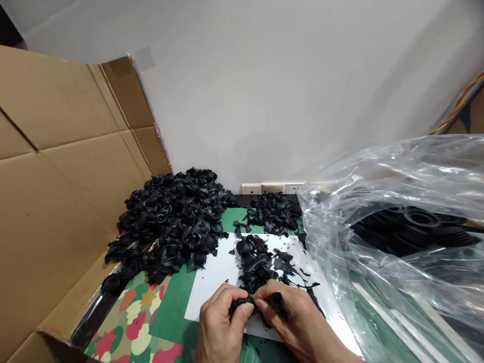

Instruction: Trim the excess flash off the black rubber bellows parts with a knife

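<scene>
My left hand (223, 322) is closed, pinching a small black rubber part (244, 301) between thumb and forefinger. Fingertips of my right hand (297, 315) meet it from the other side, pressed together at the part's edge. Another black piece (277, 301) sticks up from the curled fingers of my right hand; its kind is unclear. Just beyond both hands, ribbed black rubber parts (253, 259) and torn thin scraps (283, 262) lie on a white sheet (204, 285).
A big heap of black ribbed rubber parts (185, 217) rises at the left, beside a cardboard wall (68, 201). Black scraps (276, 209) are piled near the wall sockets (273, 188). At the right, a clear plastic bag (333, 242) holds more black parts (416, 229). Green and patterned paper (138, 320) covers the surface.
</scene>
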{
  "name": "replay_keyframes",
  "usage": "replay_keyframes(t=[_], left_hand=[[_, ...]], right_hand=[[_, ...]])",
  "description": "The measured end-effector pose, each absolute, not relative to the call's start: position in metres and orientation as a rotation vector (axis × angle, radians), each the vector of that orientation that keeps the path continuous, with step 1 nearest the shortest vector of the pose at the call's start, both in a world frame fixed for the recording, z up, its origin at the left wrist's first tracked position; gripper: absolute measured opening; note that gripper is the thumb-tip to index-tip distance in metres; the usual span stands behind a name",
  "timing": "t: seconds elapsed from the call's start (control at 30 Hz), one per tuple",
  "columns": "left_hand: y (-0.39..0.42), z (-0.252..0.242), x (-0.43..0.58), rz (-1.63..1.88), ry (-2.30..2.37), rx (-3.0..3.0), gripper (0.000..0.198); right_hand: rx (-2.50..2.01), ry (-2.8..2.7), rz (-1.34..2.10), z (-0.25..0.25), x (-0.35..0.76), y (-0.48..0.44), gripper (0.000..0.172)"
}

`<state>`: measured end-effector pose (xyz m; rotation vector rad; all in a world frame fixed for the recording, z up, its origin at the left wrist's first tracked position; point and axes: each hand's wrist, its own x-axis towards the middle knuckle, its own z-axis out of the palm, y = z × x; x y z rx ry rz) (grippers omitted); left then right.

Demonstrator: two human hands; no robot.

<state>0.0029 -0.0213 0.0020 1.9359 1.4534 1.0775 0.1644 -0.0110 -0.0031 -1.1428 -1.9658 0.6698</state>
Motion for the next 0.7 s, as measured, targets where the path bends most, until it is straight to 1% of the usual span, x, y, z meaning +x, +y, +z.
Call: replay_keyframes(t=[0.07, 0.17, 0.23, 0.33, 0.5, 0.63, 0.7], left_hand=[[-0.021, 0.001, 0.003, 1.085, 1.436, 1.991, 0.008], [-0.022, 0.0, 0.003, 1.129, 1.397, 2.082, 0.008], [-0.022, -0.001, 0.003, 1.14, 1.357, 2.163, 0.009], [-0.022, -0.002, 0.002, 1.153, 1.264, 2.276, 0.015], [-0.02, -0.006, 0.0, 1.201, 1.29, 2.222, 0.016], [-0.016, -0.009, 0.002, 1.189, 1.278, 2.315, 0.017], [-0.015, -0.013, 0.006, 1.321, 1.307, 2.329, 0.021]], right_hand=[[-1.162, -2.008, 0.661, 0.0, 0.164, -0.01, 0.022], [-1.196, -2.061, 0.637, 0.002, 0.165, -0.008, 0.017], [-1.209, -2.112, 0.557, 0.003, 0.166, -0.008, 0.019], [-1.174, -2.208, 0.307, 0.001, 0.165, -0.008, 0.023], [-1.09, -2.182, -0.116, -0.006, 0.154, -0.009, 0.017], [-1.115, -1.972, -0.347, -0.008, 0.144, -0.007, 0.019], [-1.104, -1.954, -0.413, -0.007, 0.143, -0.006, 0.021]])
